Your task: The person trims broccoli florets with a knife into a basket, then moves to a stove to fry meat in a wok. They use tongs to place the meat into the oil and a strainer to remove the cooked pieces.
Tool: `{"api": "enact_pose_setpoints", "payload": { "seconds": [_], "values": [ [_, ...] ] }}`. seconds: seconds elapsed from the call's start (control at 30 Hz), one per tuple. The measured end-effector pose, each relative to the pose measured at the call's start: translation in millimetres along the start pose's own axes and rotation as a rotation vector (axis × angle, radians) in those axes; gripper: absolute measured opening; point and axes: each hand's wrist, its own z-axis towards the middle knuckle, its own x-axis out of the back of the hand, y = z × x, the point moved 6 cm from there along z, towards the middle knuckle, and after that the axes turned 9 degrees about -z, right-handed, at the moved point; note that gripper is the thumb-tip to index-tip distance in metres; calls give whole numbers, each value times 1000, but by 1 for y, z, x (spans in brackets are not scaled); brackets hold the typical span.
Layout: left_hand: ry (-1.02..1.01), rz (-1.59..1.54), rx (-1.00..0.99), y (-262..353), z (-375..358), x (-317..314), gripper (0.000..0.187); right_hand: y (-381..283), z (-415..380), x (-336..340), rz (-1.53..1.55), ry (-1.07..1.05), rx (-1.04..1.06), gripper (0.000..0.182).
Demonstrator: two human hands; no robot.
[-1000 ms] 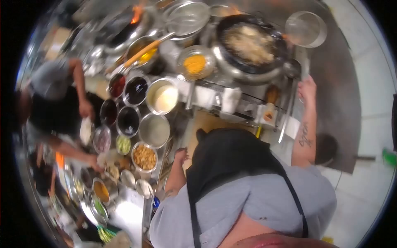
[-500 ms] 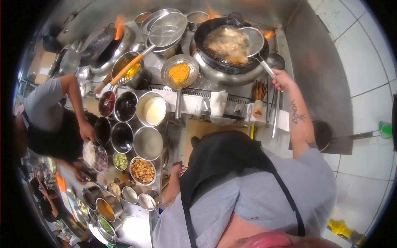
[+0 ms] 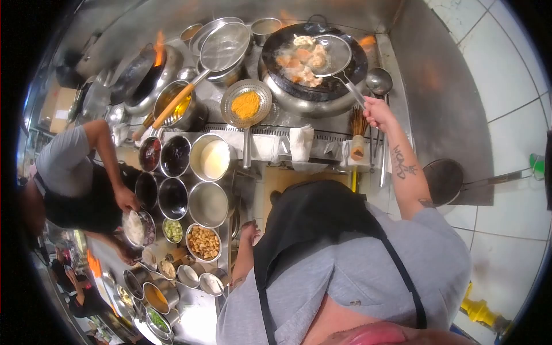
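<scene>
My right hand [image 3: 378, 112] is closed around the metal handle of a mesh skimmer [image 3: 334, 56]. The skimmer's round head lies over the right side of a black wok [image 3: 352, 70], beside several pale, light-brown food pieces [image 3: 305, 59] in bubbling liquid. My left hand [image 3: 250, 231] hangs low beside the counter edge, its fingers loosely curled with no item visible in them. Nearest my right hand are a steel ladle [image 3: 379, 81] and a bamboo brush [image 3: 357, 138].
A perforated strainer of yellow food [image 3: 246, 106] rests left of the wok. Steel pots [image 3: 208, 204] and a bowl of browned cubes [image 3: 203, 242] line the left counter. A co-worker [image 3: 80, 184] holds a white-filled bowl [image 3: 135, 227]. Flames rise at the left burner [image 3: 159, 49].
The skimmer and my right hand have shifted left. Bubbling in the wok has lessened, and the food pieces show more clearly. The co-worker's bowl has moved slightly right and nearer.
</scene>
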Motion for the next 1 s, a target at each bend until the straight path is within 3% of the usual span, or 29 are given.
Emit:
{"api": "enact_pose_setpoints", "payload": {
  "seconds": [0.1,0.23,0.47,0.53,0.6,0.63,0.67,0.7,0.73,0.77,0.8,0.83,0.87,0.9,0.93,0.97,1.0],
  "values": [
    [-41,19,-67,10,6,1,36,5,-3,14,49,72,4,45],
    [-28,-251,44,21,-18,-5,36,3,-7,36,-92,160,46,45],
    [34,-169,154,4,2,6,40,-12,-3,70,-434,298,117,40],
    [65,-110,138,-4,10,11,42,-8,22,86,-834,528,419,40],
    [117,-27,107,-15,26,11,43,-45,-16,72,-803,463,341,41],
    [144,15,99,-16,38,10,43,-49,-9,77,-1025,462,362,43],
    [176,40,96,-19,49,8,44,-13,41,107,-832,364,471,44],
    [159,-6,117,9,30,1,48,-36,11,88,-844,385,419,45],
    [141,-21,76,-8,67,-5,45,-34,19,88,-887,391,520,47],
    [192,26,125,65,9,-8,41,-33,30,93,-1023,456,590,47],
    [147,-56,138,105,-12,-13,44,-17,53,112,-859,366,587,46],
    [145,-147,18,131,-17,-18,42,8,94,146,-783,374,449,45],
    [131,-242,-104,157,-21,-22,43,7,89,145,-862,504,472,45],
    [106,-333,-223,184,-25,-26,47,-8,89,117,-942,483,556,45],
    [92,-761,-107,191,-15,-38,66,-8,82,112,-1021,493,617,45],
    [30,-842,-207,204,-7,-41,77,-5,68,125,-1099,541,652,45],
    [-75,-901,-306,218,5,-49,89,15,86,138,-840,480,671,47]
  ]
}}
